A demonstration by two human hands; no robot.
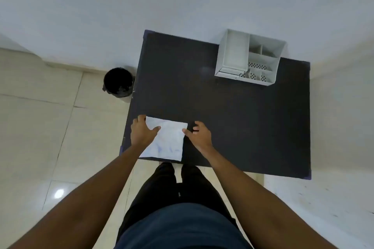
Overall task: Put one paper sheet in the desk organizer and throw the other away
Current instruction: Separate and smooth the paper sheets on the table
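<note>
Your left hand lies spread on the paper sheet; your right hand, fingers loosely open, touches its edge; peel one sheet off the dark surface cleanly.

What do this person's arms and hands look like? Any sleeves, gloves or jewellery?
Both forearms are bare up to the frame edge, with no sleeves showing. The left hand and right hand wear no gloves, and no rings, watch or bracelet can be seen. The person also wears dark trousers and a dark blue top.
</note>
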